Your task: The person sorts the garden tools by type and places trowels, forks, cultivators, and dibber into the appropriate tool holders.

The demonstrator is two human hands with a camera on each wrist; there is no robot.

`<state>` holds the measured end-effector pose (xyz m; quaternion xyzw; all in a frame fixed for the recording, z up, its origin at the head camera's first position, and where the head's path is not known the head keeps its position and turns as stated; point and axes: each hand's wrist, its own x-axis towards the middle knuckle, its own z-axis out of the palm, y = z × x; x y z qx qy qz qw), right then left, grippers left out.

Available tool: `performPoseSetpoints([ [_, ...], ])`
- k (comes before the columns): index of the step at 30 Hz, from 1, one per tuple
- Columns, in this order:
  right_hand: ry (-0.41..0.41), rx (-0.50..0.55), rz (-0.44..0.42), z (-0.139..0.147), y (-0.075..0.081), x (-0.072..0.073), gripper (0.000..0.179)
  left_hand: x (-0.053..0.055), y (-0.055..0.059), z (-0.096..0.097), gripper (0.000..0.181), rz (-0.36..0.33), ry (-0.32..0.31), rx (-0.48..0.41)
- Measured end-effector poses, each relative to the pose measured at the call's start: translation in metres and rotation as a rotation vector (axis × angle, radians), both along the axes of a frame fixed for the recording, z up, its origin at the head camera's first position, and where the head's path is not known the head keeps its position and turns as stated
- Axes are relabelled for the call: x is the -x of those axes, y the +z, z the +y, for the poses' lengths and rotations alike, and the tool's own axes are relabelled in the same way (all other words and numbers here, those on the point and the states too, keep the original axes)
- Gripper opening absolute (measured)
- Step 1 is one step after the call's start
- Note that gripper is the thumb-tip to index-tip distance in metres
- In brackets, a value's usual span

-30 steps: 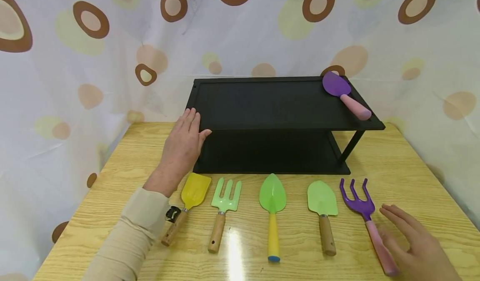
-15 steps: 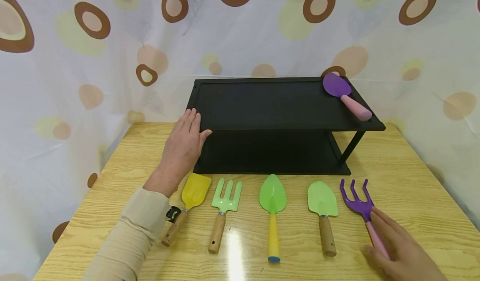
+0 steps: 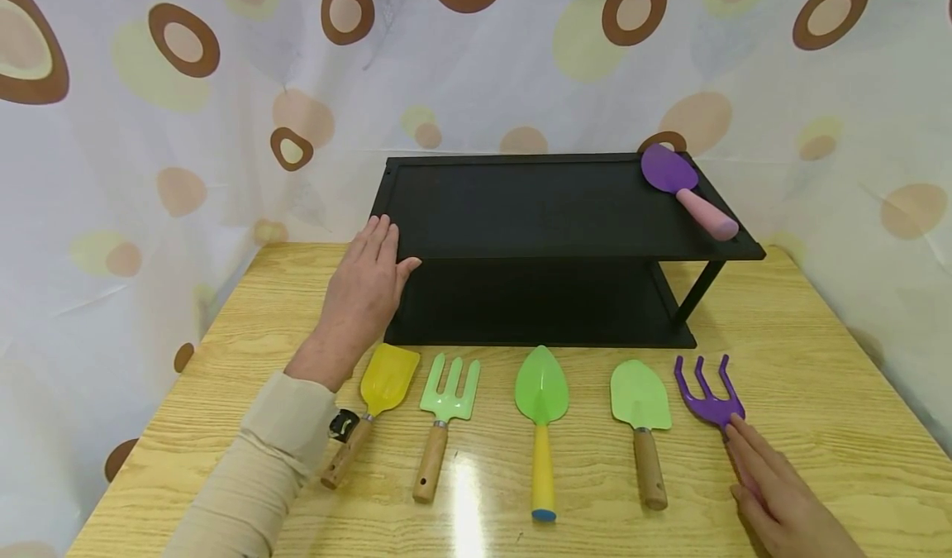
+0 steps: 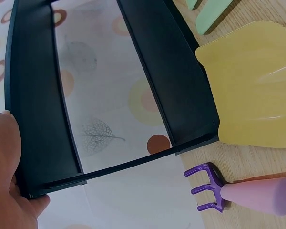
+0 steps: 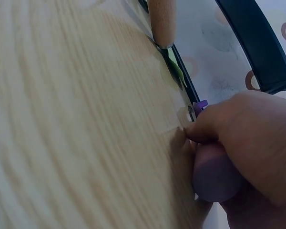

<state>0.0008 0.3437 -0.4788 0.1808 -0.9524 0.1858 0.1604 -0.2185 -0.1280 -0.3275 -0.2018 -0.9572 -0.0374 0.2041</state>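
Note:
My left hand [image 3: 363, 285] rests with straight fingers on the left end of the black two-tier shelf [image 3: 521, 211], its thumb along the front edge. At lower right my right hand [image 3: 784, 492] grips the pink handle of a purple three-pronged hand cultivator [image 3: 716, 409], which lies on the table. In the right wrist view, thumb and fingers close about that handle [image 5: 217, 174]. A second purple pronged tool [image 4: 212, 188] with a pink handle shows in the left wrist view; my left arm hides it from the head view.
Before the shelf lie a yellow shovel [image 3: 388, 378], a green hand fork [image 3: 449, 393], a green trowel [image 3: 541, 388] and a pale green shovel [image 3: 640, 397] on the wooden table [image 3: 803, 351]. A purple trowel [image 3: 669, 169] sits on the top tier at right.
My right hand has moved left onto the pink handle and taken hold of it. The left hand stays on the shelf, and the other tools lie where they were.

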Motion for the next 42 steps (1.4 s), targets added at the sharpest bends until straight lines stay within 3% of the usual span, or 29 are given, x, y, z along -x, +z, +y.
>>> performPoseSetpoints([
  [7,0.034,0.012,0.078,-0.0007,-0.0022,-0.0004,0.062,-0.0002,-0.0003,0.0001,0.064,0.003,-0.002,0.006],
  [16,-0.081,0.073,0.147,0.0002,-0.0009,-0.0018,0.052,-0.0002,0.0000,-0.0001,0.063,0.020,-0.008,0.004],
  [25,-0.257,0.162,0.004,-0.0031,0.0061,-0.0022,0.059,-0.0008,0.0001,0.0011,0.064,0.010,-0.008,0.018],
  [31,-0.236,0.173,0.102,-0.0010,0.0041,-0.0003,0.058,-0.0007,0.0002,0.0001,0.064,0.021,-0.006,0.021],
  [36,-0.215,0.133,0.131,0.0005,0.0034,0.0005,0.063,-0.0009,0.0003,-0.0007,0.064,0.021,-0.010,0.020],
  [42,-0.219,0.070,0.045,0.0007,0.0041,-0.0013,0.062,-0.0009,0.0003,-0.0005,0.064,0.017,-0.012,0.015],
])
